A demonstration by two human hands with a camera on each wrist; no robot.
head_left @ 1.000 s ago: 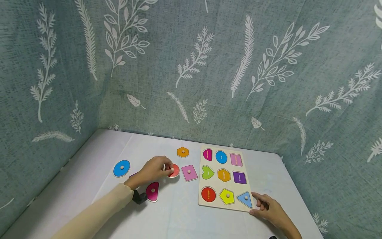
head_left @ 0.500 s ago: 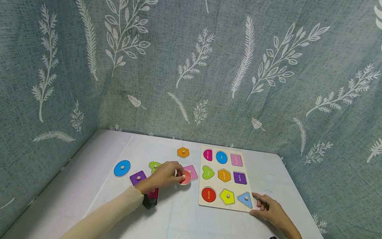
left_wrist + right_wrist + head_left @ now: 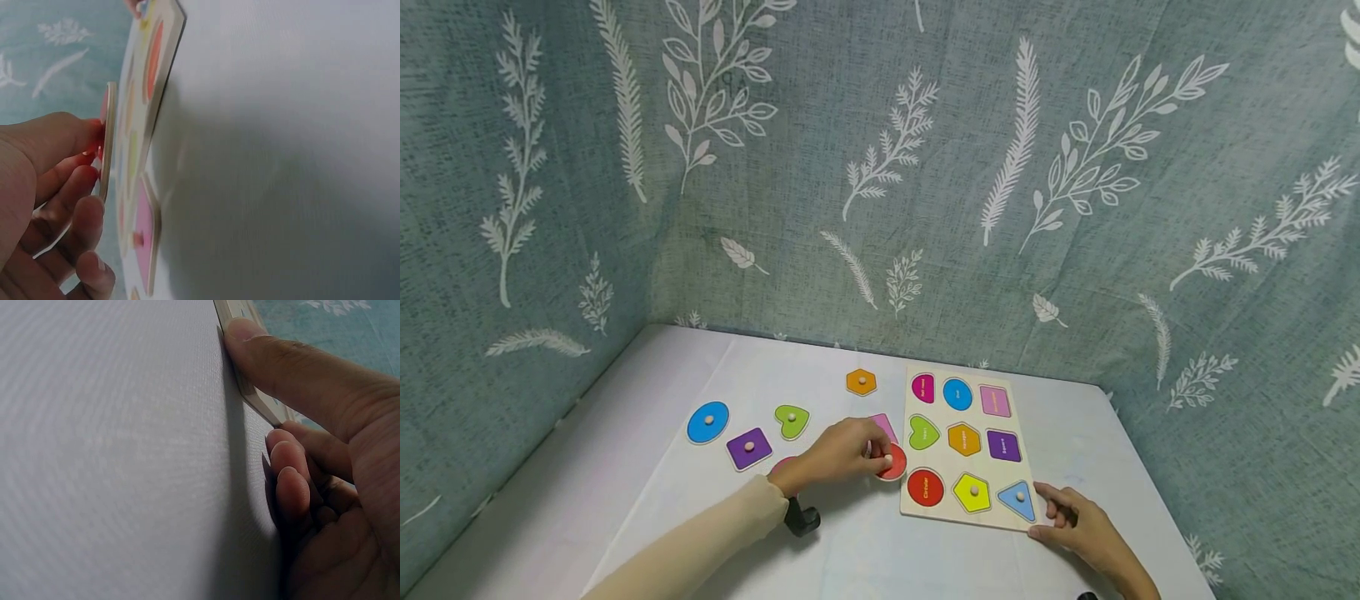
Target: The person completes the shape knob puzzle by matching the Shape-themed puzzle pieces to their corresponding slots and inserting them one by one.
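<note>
My left hand [image 3: 850, 448] pinches a red round puzzle piece [image 3: 895, 463] by its small knob, at the left edge of a wooden puzzle board [image 3: 951, 523]. In the left wrist view the piece [image 3: 107, 144] is edge-on, raised above the table. My right hand [image 3: 1078, 533] holds the board's near right corner between thumb and index finger; the other fingers are curled in beside it. A yellow pentagon [image 3: 972, 492] and a blue triangle [image 3: 1017, 500], both with knobs, sit in the board. Its other printed shapes, including a red circle [image 3: 926, 487], show no knobs.
Left of the board lie an orange hexagon [image 3: 861, 382], a green heart [image 3: 792, 421], a purple square [image 3: 749, 448] and a blue round piece [image 3: 707, 422]. A pink piece [image 3: 882, 425] and a magenta piece [image 3: 782, 467] are partly hidden by my left hand and wrist.
My left hand has carried the red round piece rightward and nearer, past the pink piece to the board's edge. The green heart and purple square came into sight. My right hand stays put.
</note>
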